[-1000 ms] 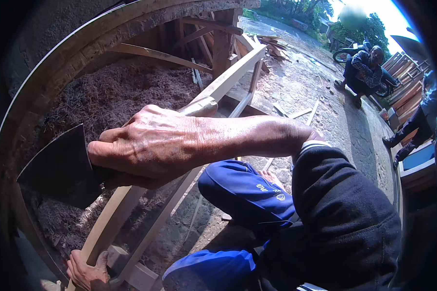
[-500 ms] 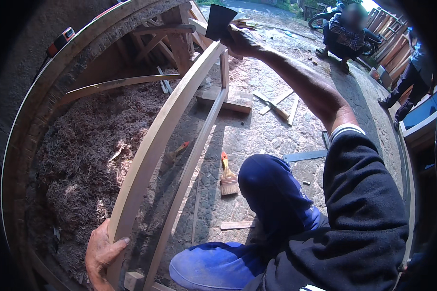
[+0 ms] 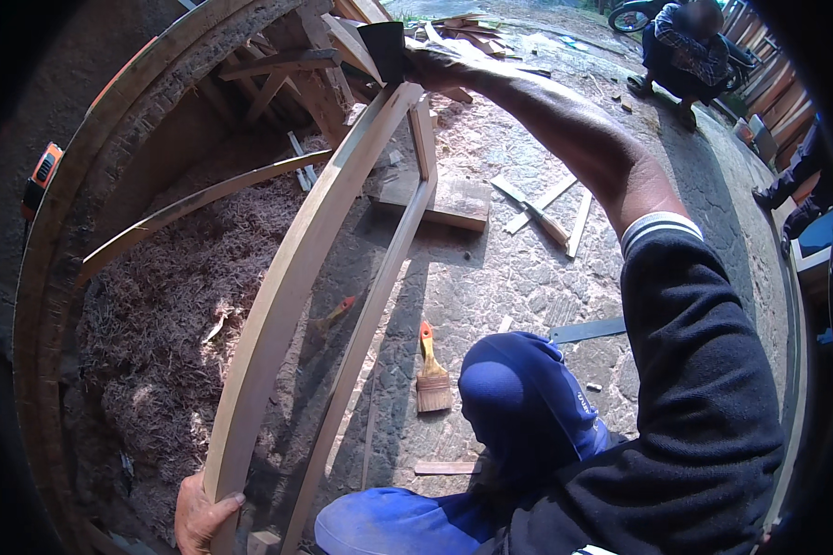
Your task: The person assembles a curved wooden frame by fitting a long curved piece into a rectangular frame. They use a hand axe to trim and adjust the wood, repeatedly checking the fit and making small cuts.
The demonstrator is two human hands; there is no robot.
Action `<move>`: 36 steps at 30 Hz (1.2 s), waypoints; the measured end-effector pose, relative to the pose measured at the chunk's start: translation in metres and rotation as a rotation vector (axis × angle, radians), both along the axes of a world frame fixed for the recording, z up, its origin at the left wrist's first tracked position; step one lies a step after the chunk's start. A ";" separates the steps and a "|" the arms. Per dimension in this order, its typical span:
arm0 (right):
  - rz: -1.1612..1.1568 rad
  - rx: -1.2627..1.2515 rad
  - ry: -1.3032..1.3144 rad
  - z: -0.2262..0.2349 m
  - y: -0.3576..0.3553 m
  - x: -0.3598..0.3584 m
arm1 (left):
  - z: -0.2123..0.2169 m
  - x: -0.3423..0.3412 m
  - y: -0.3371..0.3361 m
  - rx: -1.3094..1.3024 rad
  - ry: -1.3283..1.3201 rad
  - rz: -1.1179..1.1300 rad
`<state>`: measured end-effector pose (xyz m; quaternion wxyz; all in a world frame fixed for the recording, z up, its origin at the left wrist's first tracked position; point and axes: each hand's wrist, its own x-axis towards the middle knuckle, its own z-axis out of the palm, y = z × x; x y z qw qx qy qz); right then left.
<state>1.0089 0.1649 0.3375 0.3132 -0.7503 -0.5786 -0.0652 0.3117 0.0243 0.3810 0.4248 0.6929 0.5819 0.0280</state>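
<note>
A pale wooden frame (image 3: pixel 282 277) with one curved side stands tilted in front of me. The pane between its sides mirrors a paintbrush. My left hand (image 3: pixel 204 513) is closed round the near end of the curved side, its thumb on top. At the far end, my outstretched right hand (image 3: pixel 430 67) holds a dark flat sheet (image 3: pixel 382 51), perhaps sandpaper, by the frame's far corner. The fingers of that hand are partly hidden. A block of wood (image 3: pixel 444 199) lies beside the frame's far end.
Wood shavings (image 3: pixel 157 342) are heaped on the left, inside a big curved wooden piece (image 3: pixel 42 305) with a tape measure (image 3: pixel 43 176) on it. A paintbrush (image 3: pixel 432 379), a saw-like blade (image 3: pixel 588 330) and crossed offcuts (image 3: pixel 537 208) lie on the ground. A person (image 3: pixel 685 55) squats at the far right.
My right hand has come down onto the frame's far corner with the dark sheet, which was raised above it. My left hand keeps its grip. The view has shifted slightly.
</note>
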 end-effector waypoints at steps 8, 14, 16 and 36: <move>-0.021 -0.034 0.003 -0.002 0.002 0.010 | -0.004 -0.001 0.003 0.015 0.043 0.019; -0.035 -0.046 -0.004 -0.001 0.006 0.016 | -0.004 -0.005 0.005 0.033 0.033 0.029; -0.044 -0.040 0.002 -0.002 0.005 0.018 | -0.004 -0.006 0.006 0.045 0.094 0.000; -0.103 -0.083 0.024 -0.007 0.001 0.036 | -0.007 -0.009 0.007 0.021 0.082 0.012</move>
